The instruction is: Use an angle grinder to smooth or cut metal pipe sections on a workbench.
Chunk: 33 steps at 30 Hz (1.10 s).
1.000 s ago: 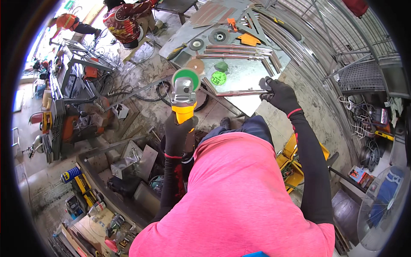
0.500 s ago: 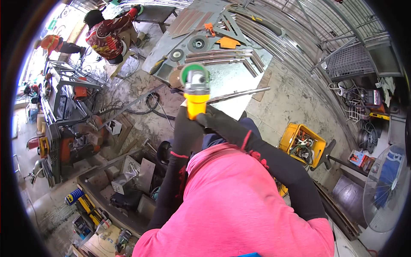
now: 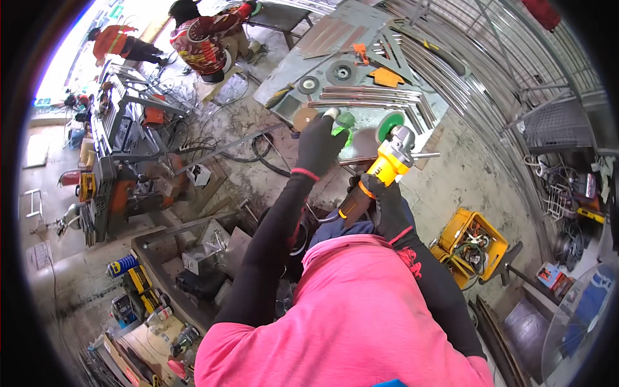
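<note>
My right hand [image 3: 382, 197], in a black sleeve, grips the lower body of a yellow angle grinder [image 3: 389, 162] with a grey head. Its green disc [image 3: 390, 126] points up toward the worktable [image 3: 284, 76]. My left hand [image 3: 320, 140] reaches forward over the table's near edge, beside a crumpled-looking green piece [image 3: 345, 122] whose kind I cannot make out. A pale fingertip shows, but the other fingers are mostly hidden behind the back of the hand. Just left of it lies a round brown disc [image 3: 304, 119]. A metal tube [image 3: 425, 155] passes behind the grinder.
Metal strips [image 3: 367, 97], a dark wheel [image 3: 341, 72] and an orange arrow-shaped piece [image 3: 386, 77] lie on the table. A yellow crate [image 3: 496, 248] of tools stands right, a fan [image 3: 580, 322] lower right. Two people work far left. Cables [image 3: 261, 151] cross the floor.
The grinder has moved right and tilted, and my left hand has come off it and reached forward to the table. The whole view has shifted, so the table sits farther right.
</note>
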Tool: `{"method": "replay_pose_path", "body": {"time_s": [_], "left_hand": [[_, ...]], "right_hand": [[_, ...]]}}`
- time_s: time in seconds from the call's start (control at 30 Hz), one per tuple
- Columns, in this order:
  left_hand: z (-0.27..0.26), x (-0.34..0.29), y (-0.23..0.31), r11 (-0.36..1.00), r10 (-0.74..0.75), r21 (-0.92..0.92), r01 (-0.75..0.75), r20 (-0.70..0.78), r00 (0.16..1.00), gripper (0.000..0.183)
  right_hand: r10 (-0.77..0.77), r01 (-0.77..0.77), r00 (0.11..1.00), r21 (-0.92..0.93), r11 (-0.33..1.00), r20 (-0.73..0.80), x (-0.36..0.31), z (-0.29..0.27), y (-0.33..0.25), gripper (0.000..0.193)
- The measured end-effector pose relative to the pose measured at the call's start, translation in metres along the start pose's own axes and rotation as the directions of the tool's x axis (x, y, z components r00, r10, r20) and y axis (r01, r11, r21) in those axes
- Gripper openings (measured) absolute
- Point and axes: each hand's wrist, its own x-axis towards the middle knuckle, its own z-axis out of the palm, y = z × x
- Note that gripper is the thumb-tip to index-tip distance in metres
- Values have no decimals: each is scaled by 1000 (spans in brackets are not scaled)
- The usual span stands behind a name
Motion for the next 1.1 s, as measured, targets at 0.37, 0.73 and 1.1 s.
{"method": "replay_pose_path", "body": {"time_s": [0.37,0.73,1.1], "left_hand": [[41,43,-11,980,-181,116,160,198,963,42],[-90,-114,22,804,-338,-518,293,8,941,48],[-82,-107,29,990,-47,-142,5,-291,956,62]], "right_hand": [[-48,48,999,-303,952,5,-7,-4,-6,40],[153,-44,965,-442,896,214,-3,18,5,35],[258,-64,916,-523,850,306,3,37,2,49]]}}
